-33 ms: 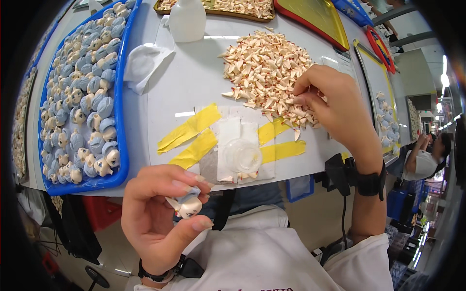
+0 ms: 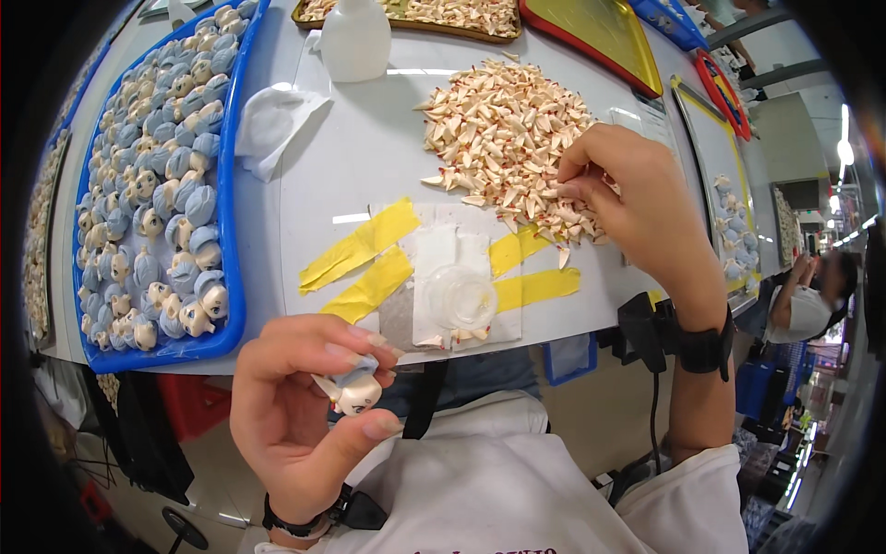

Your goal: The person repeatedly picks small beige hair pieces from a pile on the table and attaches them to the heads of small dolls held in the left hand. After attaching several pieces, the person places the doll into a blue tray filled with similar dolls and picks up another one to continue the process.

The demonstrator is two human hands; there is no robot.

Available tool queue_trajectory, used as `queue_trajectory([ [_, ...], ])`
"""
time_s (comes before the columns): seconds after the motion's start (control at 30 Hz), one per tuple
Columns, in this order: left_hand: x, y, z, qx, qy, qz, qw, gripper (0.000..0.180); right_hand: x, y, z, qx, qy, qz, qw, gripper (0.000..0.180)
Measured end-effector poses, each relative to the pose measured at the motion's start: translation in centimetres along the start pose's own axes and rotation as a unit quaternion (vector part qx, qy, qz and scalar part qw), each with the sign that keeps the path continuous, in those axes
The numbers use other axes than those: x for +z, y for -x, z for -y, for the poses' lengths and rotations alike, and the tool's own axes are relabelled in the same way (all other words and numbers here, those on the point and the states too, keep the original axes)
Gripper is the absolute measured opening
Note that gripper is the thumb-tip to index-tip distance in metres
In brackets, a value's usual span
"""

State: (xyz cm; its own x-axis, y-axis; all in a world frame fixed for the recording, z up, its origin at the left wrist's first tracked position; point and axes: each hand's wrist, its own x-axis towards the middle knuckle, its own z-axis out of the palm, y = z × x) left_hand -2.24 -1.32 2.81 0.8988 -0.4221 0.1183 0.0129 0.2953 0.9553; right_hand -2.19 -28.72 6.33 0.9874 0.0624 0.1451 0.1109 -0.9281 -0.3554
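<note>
Between the thumb and fingers of my left hand (image 2: pixel 286 406) is a small doll head (image 2: pixel 358 392) with blue-grey hair and a cream face. A cream point sticks out from its side. My right hand (image 2: pixel 628 185) reaches to the right edge of a pile of small pointed cream pieces (image 2: pixel 508 129), many with red tips. Its thumb and forefinger are pinched together among the pieces; what lies between them is too small to make out. In front of the pile, a clear round cup (image 2: pixel 459 297) stands on a white pad, with yellow tape strips (image 2: pixel 365 245) on either side.
A blue tray (image 2: pixel 231 314) full of similar doll heads stands at the left. Beside it lie a crumpled white tissue (image 2: pixel 275 125) and a white bottle (image 2: pixel 356 42). Gold-coloured trays (image 2: pixel 600 37) sit at the back. Another person (image 2: pixel 808 300) is at the far right.
</note>
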Motion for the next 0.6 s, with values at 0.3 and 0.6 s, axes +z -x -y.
queue_trajectory([
  [0.3,1.0,0.3,-0.4,0.001,-0.093,-0.047,0.995,0.045,0.3,0.3,-1.0,-0.014,0.020,-0.065,0.998,0.005],
  [0.6,0.9,0.2,-0.7,0.000,-0.107,-0.046,0.993,0.044,-1.2,2.2,-0.3,0.057,-0.116,-0.159,0.979,0.007],
])
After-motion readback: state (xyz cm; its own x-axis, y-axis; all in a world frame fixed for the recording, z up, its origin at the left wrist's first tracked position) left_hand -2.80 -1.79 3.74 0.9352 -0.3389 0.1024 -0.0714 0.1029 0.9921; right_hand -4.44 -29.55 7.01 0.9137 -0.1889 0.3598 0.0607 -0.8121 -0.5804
